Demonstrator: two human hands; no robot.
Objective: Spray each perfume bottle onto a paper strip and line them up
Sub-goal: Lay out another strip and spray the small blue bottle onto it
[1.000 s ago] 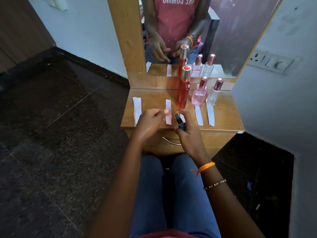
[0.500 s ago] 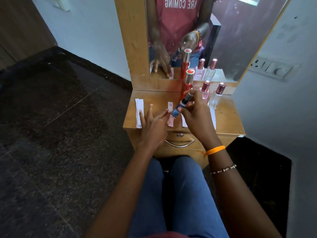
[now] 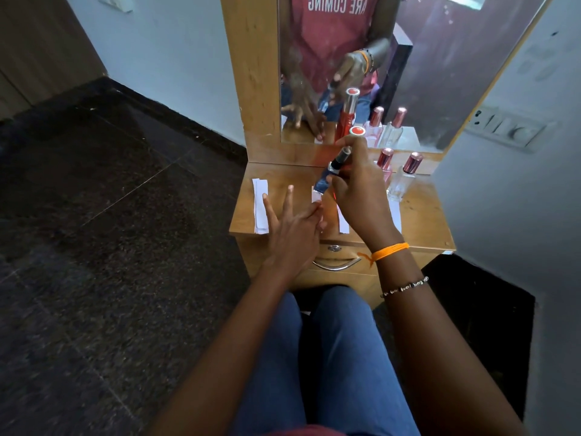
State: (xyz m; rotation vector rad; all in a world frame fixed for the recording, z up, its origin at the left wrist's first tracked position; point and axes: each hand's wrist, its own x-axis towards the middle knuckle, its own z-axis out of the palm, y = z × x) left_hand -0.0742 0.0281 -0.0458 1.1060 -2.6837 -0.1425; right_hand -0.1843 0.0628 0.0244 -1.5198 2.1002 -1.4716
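Note:
My right hand (image 3: pixel 358 196) grips a small dark blue perfume bottle (image 3: pixel 330 176), tilted with its base down over a white paper strip (image 3: pixel 316 196). My left hand (image 3: pixel 292 228) lies with fingers spread and straight, pressing on that strip. Behind my right hand stands a tall red bottle (image 3: pixel 356 133), mostly hidden. A pink bottle (image 3: pixel 385 162) and a clear bottle (image 3: pixel 405 177), both with rose caps, stand at the back right. Two more strips (image 3: pixel 343 223) (image 3: pixel 395 217) lie partly under my right hand.
A small stack of spare strips (image 3: pixel 260 206) lies at the left of the wooden dresser top (image 3: pixel 424 221). A mirror (image 3: pixel 440 73) rises behind the bottles. A drawer with a metal handle (image 3: pixel 336 265) faces my knees. A wall with a switch panel (image 3: pixel 509 129) stands right.
My right hand has risen from the front edge and carried the blue bottle up over the strip. My left hand has opened flat with its fingers spread on the strip.

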